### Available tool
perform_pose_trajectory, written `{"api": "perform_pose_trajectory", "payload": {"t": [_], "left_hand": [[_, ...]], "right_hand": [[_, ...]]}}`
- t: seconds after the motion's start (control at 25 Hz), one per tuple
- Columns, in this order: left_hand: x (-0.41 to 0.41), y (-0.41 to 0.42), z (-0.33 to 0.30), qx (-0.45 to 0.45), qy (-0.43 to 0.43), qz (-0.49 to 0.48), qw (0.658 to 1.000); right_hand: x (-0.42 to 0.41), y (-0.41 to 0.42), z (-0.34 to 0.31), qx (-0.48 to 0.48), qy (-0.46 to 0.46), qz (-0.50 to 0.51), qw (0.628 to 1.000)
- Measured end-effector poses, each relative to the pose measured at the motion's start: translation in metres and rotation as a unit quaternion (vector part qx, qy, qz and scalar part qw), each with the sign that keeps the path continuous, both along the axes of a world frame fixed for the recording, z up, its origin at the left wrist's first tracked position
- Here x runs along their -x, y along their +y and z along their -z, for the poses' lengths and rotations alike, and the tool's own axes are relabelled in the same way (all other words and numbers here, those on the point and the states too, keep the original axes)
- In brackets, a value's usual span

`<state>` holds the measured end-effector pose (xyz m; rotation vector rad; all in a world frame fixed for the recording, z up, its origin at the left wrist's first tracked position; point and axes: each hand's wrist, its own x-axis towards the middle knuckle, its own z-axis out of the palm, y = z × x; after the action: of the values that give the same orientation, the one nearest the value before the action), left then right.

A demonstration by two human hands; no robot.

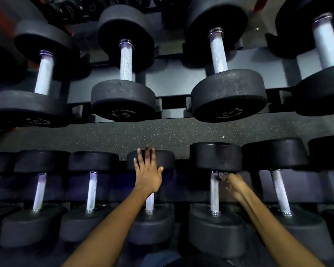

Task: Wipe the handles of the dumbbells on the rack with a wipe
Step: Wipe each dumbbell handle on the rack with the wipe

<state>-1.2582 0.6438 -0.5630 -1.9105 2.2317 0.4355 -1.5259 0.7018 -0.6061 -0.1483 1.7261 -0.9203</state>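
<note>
- Black rubber heads, near row: lower-tier dumbbells lie front to back on the rack [179,163], their near heads closest to the camera, steel handles running away to the far heads.
- Left forearm: reaches up from the bottom edge, over a lower-tier dumbbell [150,224] and covering most of its handle.
- Left hand [147,173]: flat, fingers straight and spread, palm down on that dumbbell's far head; it holds nothing.
- Right forearm: comes in from the lower right corner on a slant toward the next dumbbell to the right [215,222].
- Right hand [233,184]: blurred, fingers curled round a small dark crumpled wipe [220,175].
- Wipe position: at the far end of that dumbbell's steel handle [214,191], just under its far head, touching or nearly touching the bar; which cannot be told.
- Speckled rubber floor [162,133]: a dark band showing between the two tiers.
- Upper tier: four larger dumbbells with knurled steel handles; one in the middle [124,89] shows worn lettering on its near face.
</note>
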Motion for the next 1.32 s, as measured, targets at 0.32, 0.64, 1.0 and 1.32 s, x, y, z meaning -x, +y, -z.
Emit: {"api": "perform_pose_trajectory", "payload": {"t": [0.32, 0.64, 1.0, 1.32], "left_hand": [[0.001, -0.001, 0.0, -0.002, -0.01, -0.003, 1.0], [0.0, -0.001, 0.0, 0.001, -0.008, -0.003, 1.0], [0.0, 0.0, 0.003, 0.024, 0.022, -0.001, 0.999], [-0.002, 0.001, 0.012, 0.068, 0.073, 0.011, 0.995]], "right_hand": [[-0.033, -0.007, 0.019, 0.046, -0.028, 0.067, 0.996], [-0.018, -0.009, 0.032, 0.047, -0.052, 0.071, 0.995], [0.01, 0.03, 0.035, -0.077, 0.191, -0.242, 0.948], [-0.019, 0.059, 0.036, -0.138, 0.224, -0.328, 0.907]]}}
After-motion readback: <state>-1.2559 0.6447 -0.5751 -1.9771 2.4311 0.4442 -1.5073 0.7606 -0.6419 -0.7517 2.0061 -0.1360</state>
